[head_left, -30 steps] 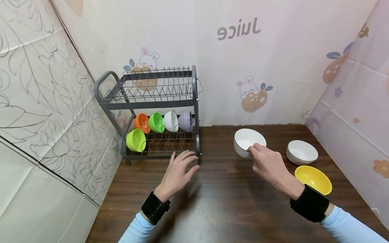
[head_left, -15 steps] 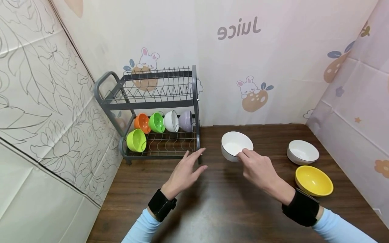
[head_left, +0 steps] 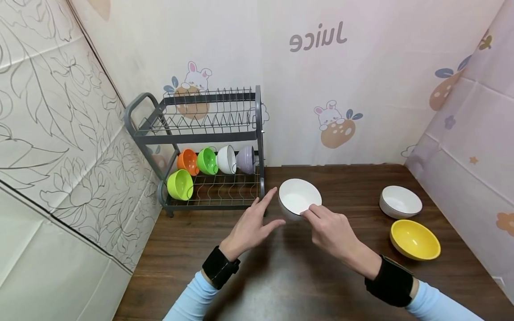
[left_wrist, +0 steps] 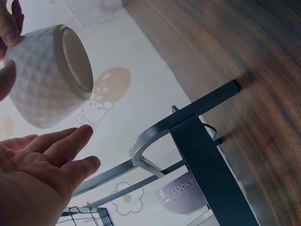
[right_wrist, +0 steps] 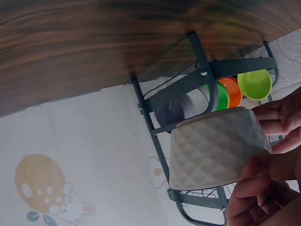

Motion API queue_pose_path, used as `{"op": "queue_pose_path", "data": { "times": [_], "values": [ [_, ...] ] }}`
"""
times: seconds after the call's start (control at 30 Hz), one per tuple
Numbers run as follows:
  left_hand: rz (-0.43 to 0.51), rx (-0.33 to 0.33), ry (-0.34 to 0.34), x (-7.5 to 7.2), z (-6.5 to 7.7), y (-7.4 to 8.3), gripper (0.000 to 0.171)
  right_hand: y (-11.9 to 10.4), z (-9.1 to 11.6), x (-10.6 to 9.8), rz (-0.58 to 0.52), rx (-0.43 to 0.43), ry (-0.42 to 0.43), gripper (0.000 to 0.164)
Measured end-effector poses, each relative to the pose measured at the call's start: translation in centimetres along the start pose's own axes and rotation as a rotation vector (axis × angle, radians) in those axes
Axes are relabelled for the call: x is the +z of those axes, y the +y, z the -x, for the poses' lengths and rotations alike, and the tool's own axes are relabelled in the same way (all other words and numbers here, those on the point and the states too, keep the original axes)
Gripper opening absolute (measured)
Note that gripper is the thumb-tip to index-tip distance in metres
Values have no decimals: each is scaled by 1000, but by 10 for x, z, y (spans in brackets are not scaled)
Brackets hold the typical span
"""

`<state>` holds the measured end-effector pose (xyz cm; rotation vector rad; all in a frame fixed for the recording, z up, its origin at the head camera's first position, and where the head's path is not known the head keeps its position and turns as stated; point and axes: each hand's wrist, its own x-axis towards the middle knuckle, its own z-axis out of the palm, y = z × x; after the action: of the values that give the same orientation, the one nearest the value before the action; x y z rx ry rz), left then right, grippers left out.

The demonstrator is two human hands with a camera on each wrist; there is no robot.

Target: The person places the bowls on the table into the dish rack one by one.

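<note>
A white bowl (head_left: 300, 196) with a dark rim and a quilted outer wall (right_wrist: 218, 149) is held above the table, tilted. My right hand (head_left: 335, 234) pinches its near right rim between thumb and fingers. Just left of the bowl, my left hand (head_left: 253, 227) is spread with fingers extended and holds nothing. In the left wrist view, a gap shows between the left fingers (left_wrist: 70, 143) and the bowl's wall (left_wrist: 40, 77). Whether any fingertip touches the rim cannot be told from the head view.
A grey two-tier dish rack (head_left: 201, 138) stands at the left. Its lower tier bears orange (head_left: 188, 162), green, white and lilac bowls (head_left: 246, 159) behind a lime bowl (head_left: 180, 185). Another white bowl (head_left: 400, 201) and a yellow bowl (head_left: 415, 240) sit at the table's right.
My right hand has carried the white bowl left and nearer to me. My left hand has moved right toward it, so the two hands are now close together.
</note>
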<state>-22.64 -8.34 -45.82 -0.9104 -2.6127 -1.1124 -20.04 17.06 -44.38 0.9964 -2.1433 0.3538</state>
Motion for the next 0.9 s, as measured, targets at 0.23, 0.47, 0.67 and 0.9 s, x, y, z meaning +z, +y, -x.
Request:
{"op": "queue_pose_path", "data": {
  "times": [0.23, 0.47, 0.67, 0.9],
  "values": [
    [48, -14, 16, 4, 0, 3, 103, -10, -2, 3, -45, -24, 2, 21],
    [92, 20, 60, 5, -1, 2, 108, -16, -1, 10, -74, -35, 45, 29],
    [95, 66, 131, 6, -2, 0, 106, -20, 0, 18, -104, -55, 78, 31],
    [75, 104, 211, 6, 0, -2, 100, -23, -1, 24, -125, -65, 122, 32]
  ]
}}
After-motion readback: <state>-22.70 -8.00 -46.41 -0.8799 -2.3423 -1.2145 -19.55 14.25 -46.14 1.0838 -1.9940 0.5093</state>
